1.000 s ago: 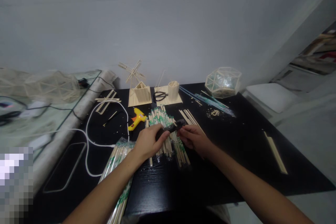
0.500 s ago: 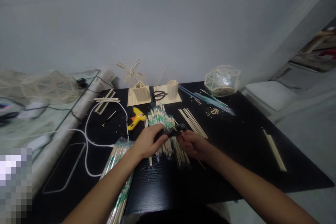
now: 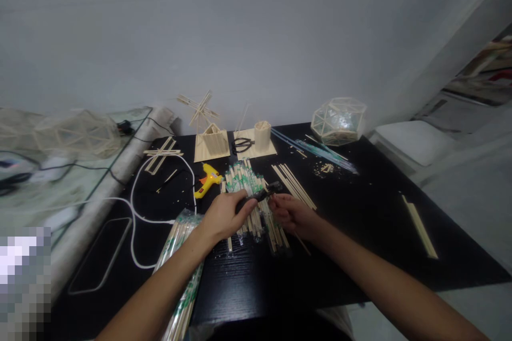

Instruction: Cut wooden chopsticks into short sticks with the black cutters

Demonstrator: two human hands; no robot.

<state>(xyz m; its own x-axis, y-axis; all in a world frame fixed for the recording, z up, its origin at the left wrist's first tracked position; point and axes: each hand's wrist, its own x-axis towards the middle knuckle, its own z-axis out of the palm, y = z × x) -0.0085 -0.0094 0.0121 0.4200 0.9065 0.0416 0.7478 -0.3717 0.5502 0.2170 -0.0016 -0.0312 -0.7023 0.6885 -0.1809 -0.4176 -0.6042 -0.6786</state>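
Observation:
My left hand [image 3: 226, 214] is wrapped around a black hand tool [image 3: 260, 195] that looks like a pair of cutters, its head pointing right. Close by its head, my right hand [image 3: 294, 214] pinches a thin wooden stick [image 3: 303, 243], whose lower end sticks out below the palm. The stick's upper end meets the tool's head; the exact contact is too small to make out. Beneath both hands lie chopsticks in clear and green wrappers [image 3: 254, 221]. Several bare sticks [image 3: 294, 186] lie just behind my right hand.
A yellow glue gun [image 3: 208, 180] lies left of the wrapped chopsticks, near a white cable [image 3: 133, 234]. Behind stand a stick house [image 3: 216, 142] and a round stick tower [image 3: 262, 137] beside black scissors [image 3: 243, 144]. A wooden-framed polyhedron [image 3: 339, 121] stands at the back right.
The black tool's head has tilted slightly upward, and its jaws look closer together. Both hands stay nearly in place, still holding the tool and the stick.

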